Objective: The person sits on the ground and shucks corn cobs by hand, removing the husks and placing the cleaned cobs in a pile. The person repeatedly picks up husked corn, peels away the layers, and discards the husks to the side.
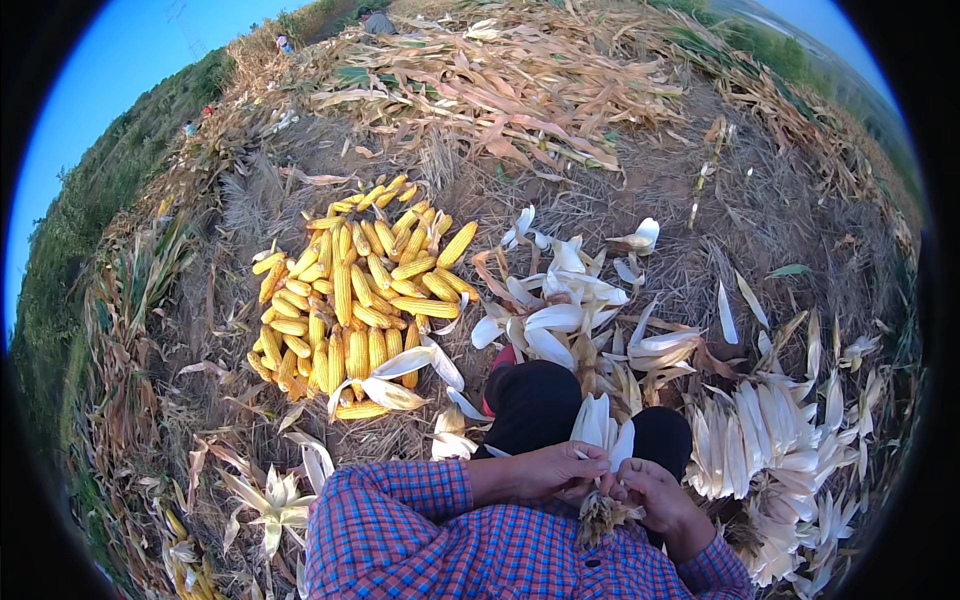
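Note:
Close to my body, a bundle of pale corn husks (596,420) lies over my lap between my knees, its white blades pointing away from me. My left hand (566,466) pinches the bundle near its base, thumb and fingertips together. From the other side my right hand (660,491) grips the same base, close to my left fingertips. Brown dried silk and husk ends (604,517) hang below both hands. My fingers hide exactly how the husks are held.
A heap of husked yellow corn cobs (367,300) lies ahead to the left. Loose husks (559,315) spread beyond my knees, and rows of husks (757,439) lie at the right. Cut stalks (510,90) cover the ground farther off. A distant person (377,22) is near the top.

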The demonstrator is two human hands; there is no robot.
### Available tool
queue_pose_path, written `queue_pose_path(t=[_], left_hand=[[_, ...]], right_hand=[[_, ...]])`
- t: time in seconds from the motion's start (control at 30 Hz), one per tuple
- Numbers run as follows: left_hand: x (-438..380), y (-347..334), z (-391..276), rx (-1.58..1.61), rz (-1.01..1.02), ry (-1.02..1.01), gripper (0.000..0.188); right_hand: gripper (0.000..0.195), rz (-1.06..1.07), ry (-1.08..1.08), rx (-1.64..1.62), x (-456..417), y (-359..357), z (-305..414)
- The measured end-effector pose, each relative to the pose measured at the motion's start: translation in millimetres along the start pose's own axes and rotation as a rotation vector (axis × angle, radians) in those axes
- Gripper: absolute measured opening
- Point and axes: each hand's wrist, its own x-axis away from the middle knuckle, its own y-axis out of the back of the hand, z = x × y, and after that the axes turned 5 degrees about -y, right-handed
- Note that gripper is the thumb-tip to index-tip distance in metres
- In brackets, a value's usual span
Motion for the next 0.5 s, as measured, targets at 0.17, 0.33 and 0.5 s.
queue_pose_path(t=[0.17,0.33,0.5], left_hand=[[-2.8,1.5,11.8,-0.033,0.010,-0.012,0.027],[0.6,2.4,19.5,-0.063,-0.031,-0.013,0.026],[-12.9,10.7,3.4,-0.055,-0.025,-0.017,0.026]], right_hand=[[0.018,0.103,-0.019,0.052,7.0,-0.6,4.3],[0.021,-0.001,-0.026,0.256,15.9,-0.5,-2.1],[0.016,0.023,0.130,0.476,21.7,-9.9,21.5]])
